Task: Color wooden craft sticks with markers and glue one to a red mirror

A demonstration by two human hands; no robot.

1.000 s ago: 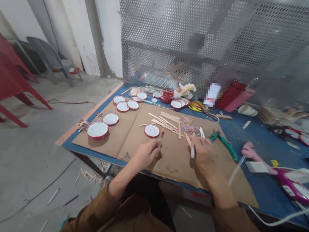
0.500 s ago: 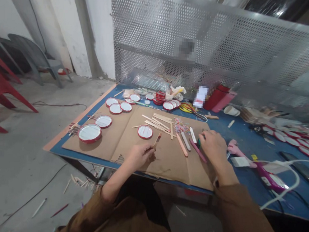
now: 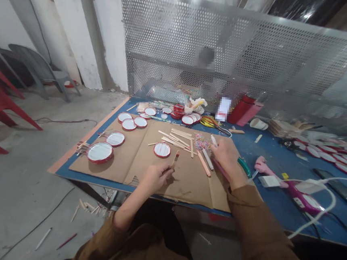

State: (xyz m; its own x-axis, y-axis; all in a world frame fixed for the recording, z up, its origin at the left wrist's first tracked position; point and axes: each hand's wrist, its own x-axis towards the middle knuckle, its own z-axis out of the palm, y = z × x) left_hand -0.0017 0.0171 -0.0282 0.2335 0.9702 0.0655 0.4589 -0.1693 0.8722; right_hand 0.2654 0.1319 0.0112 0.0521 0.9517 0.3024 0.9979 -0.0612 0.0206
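Observation:
My left hand (image 3: 157, 177) is closed on a flat wooden craft stick (image 3: 175, 159) that has a reddish-dark tip and points away from me over the cardboard. To the right, my right hand (image 3: 225, 154) is closed around a white marker-like pen (image 3: 214, 141); its fingers cover most of the pen. Beside that hand lie a peach pen (image 3: 203, 164) and a grey pen (image 3: 208, 159). A purple one (image 3: 222, 170) is partly under the hand. A green-handled tool (image 3: 244, 167) rests at its right. Ahead of my left hand sits a red-rimmed white disc (image 3: 162, 149).
Loose craft sticks (image 3: 177, 138) and a tangle of coloured bits (image 3: 202, 142) lie on the cardboard (image 3: 146, 168). Joined red-rimmed discs (image 3: 100, 151) are at left. A pink glue gun (image 3: 263, 166), white cable (image 3: 331, 202) and phone (image 3: 338, 188) occupy the right. Perforated metal (image 3: 175, 37) stands behind.
My right hand has moved left and forward from the green-handled tool to the white pen, which has shifted up and left. The left hand keeps its hold on the craft stick.

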